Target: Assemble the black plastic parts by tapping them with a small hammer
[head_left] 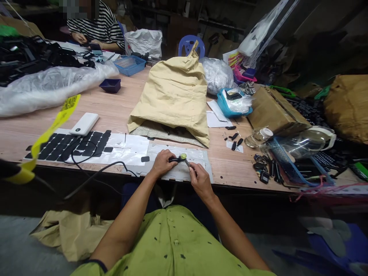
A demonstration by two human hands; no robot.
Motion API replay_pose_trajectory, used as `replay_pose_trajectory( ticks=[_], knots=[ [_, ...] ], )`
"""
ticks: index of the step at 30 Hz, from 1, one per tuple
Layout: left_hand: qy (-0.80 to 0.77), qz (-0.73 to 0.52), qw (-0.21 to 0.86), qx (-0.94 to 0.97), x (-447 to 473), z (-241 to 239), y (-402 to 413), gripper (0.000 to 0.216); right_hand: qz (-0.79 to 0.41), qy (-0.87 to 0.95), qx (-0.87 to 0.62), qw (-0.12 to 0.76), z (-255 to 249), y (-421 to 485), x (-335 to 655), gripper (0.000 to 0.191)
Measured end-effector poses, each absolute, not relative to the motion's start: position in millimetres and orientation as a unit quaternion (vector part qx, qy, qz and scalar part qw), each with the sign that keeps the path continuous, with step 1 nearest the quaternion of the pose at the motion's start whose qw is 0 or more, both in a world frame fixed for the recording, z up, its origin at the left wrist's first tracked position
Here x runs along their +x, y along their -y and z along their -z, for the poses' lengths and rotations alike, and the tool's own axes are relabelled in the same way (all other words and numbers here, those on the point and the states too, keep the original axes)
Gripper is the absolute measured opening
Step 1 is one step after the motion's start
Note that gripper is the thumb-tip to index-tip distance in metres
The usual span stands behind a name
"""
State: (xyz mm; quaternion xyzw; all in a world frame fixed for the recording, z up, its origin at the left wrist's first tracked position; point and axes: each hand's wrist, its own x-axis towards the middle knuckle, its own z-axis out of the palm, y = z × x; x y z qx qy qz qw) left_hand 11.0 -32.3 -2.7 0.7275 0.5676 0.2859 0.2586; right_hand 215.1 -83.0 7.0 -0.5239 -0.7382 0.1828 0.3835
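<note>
The bench (122, 105) is the largest thing; I take the hands as the centre of the clock. At eleven o'clock, on the far side, sits a person (109, 28) in a striped top. At twelve o'clock a beige sack (175, 88) lies on the bench, with its open mouth towards the hands. A long roll of clear plastic (54, 84) lies at ten o'clock, and a brown box (270, 109) stands at two o'clock. At nine o'clock there is a white sheet (129, 155), which carries rows of dark patches (59, 143). Under the hands is a grey mat (206, 165), near the bench edge. The left hand (162, 164) is closed in a pinch on a black piece (174, 159). The right hand (200, 179) is bent closed around a dark stick (186, 163), which points to eleven o'clock. A white block (85, 124) lies at ten o'clock, partly over the sheet. At two o'clock several small black parts (234, 145) are scattered. Between the two hands, at the end of the black piece, is a yellow-green round thing (183, 156). The stick's tip is just beside it; whether they touch, I cannot tell.
</note>
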Motion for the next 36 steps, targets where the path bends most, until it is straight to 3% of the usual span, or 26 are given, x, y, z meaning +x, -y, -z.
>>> replay_pose_trajectory(
  ticks=[15,22,27,36],
  knots=[
    [-0.567,-0.288,0.262,0.726,14.2,4.6,32.0,0.01,-0.179,0.753,-0.524,0.356,-8.5,79.1,202.1,0.028],
    [-0.56,-0.282,0.267,0.732,12.5,5.4,29.8,0.011,-0.03,0.718,-0.639,0.275,-5.3,29.1,236.1,0.028],
    [-0.563,-0.279,0.269,0.731,11.4,6.9,29.6,0.031,0.062,0.722,-0.647,0.237,10.0,10.7,242.2,0.028],
    [-0.562,-0.309,0.283,0.713,8.5,-6.3,34.1,0.037,0.091,0.704,-0.675,0.204,12.5,12.5,229.4,0.024]
  ],
)
